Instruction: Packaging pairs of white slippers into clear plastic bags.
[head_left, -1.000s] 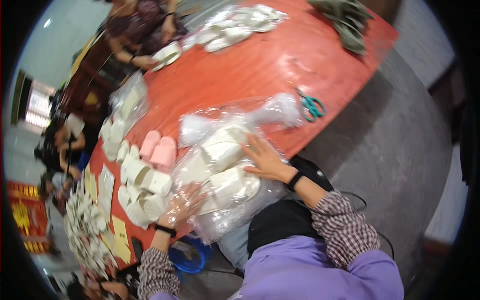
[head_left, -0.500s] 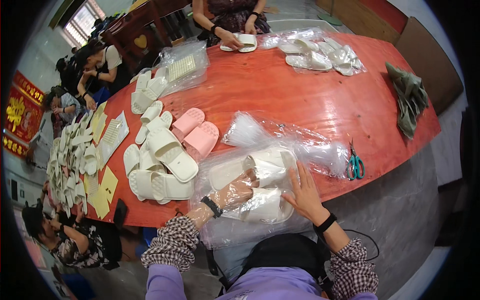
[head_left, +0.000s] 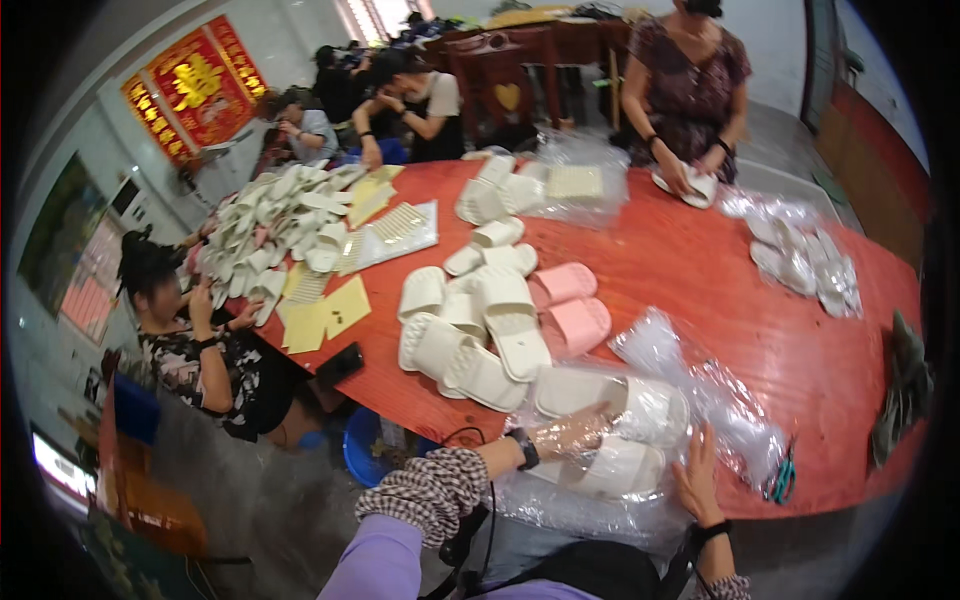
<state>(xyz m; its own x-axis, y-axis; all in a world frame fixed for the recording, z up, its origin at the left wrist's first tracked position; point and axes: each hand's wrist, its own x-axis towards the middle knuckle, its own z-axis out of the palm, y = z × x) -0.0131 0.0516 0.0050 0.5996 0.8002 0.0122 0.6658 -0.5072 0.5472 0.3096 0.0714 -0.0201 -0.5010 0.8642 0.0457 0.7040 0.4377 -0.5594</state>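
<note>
A pair of white slippers (head_left: 655, 410) lies side by side inside a clear plastic bag (head_left: 590, 505) at the table's near edge. My left hand (head_left: 585, 430) reaches into this bag from the left, its fingers on the slippers at the straps; the shiny film partly blurs them. Flat against the bag's right end, my right hand (head_left: 698, 480) has its fingers stretched out. Just beyond my left hand stand several white slippers (head_left: 480, 345) in a loose pile, with a pink pair (head_left: 575, 312) beside them.
Bundled clear film (head_left: 710, 400) lies beyond the bag, with teal-handled scissors (head_left: 783, 478) to its right. Other people work around the red table (head_left: 690, 270). A large heap of slippers (head_left: 290, 215) covers the far left. A blue bin (head_left: 365, 450) stands on the floor.
The view has swung left and up, so the table and bag appear further right and more of the room shows. My hands stay at the bagged slippers.
</note>
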